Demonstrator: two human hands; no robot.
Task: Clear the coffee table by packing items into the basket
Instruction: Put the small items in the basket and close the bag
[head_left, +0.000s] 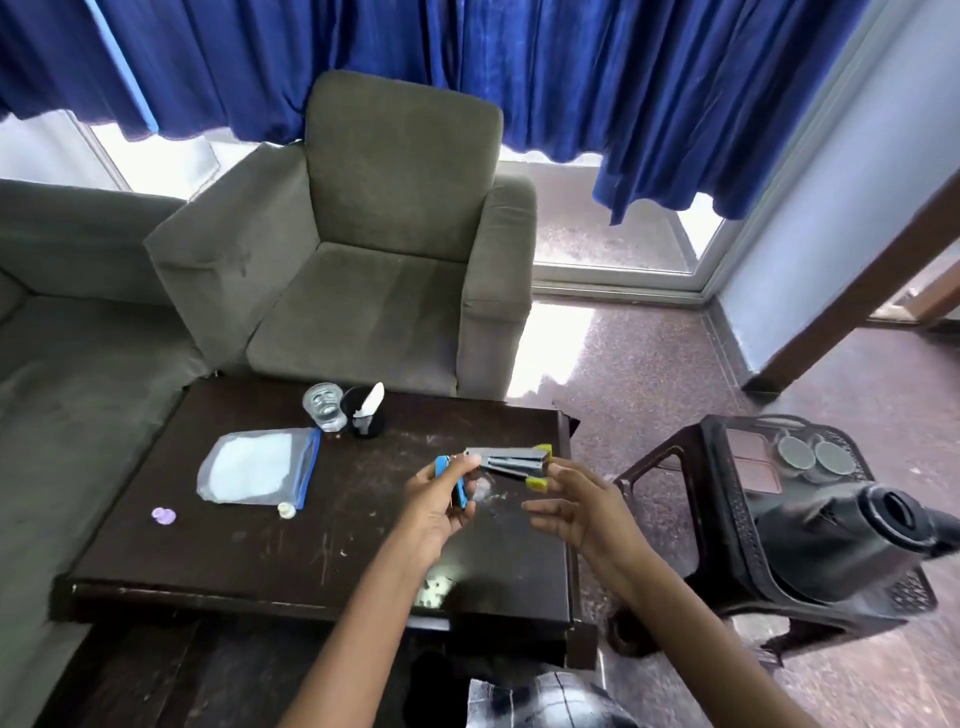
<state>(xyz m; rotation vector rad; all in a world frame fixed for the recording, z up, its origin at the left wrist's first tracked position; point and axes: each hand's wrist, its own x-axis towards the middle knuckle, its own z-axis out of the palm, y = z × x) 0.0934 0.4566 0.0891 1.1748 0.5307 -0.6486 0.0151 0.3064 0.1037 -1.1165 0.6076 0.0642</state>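
Observation:
My left hand (441, 504) holds a small blue-handled tool (451, 480) above the dark coffee table (260, 561), its fingers curled round it. My right hand (571, 506) hovers beside it with fingers spread and relaxed, holding nothing. A grey stapler with yellow ends (511, 464) lies just beyond both hands. Further left on the table are a clear zip pouch with a blue edge (257, 465), a drinking glass (324, 407), a black cup with a white utensil (366, 410), a small purple piece (163, 515) and a small white cap (286, 511). The black basket (737, 525) stands to the right.
The basket rests on a dark plastic stool (660, 462) and holds a black jug (836, 525), round lids (815, 456) and a flat palette. A grey armchair (363, 260) stands behind the table and a grey sofa (67, 338) to the left. Blue curtains hang above.

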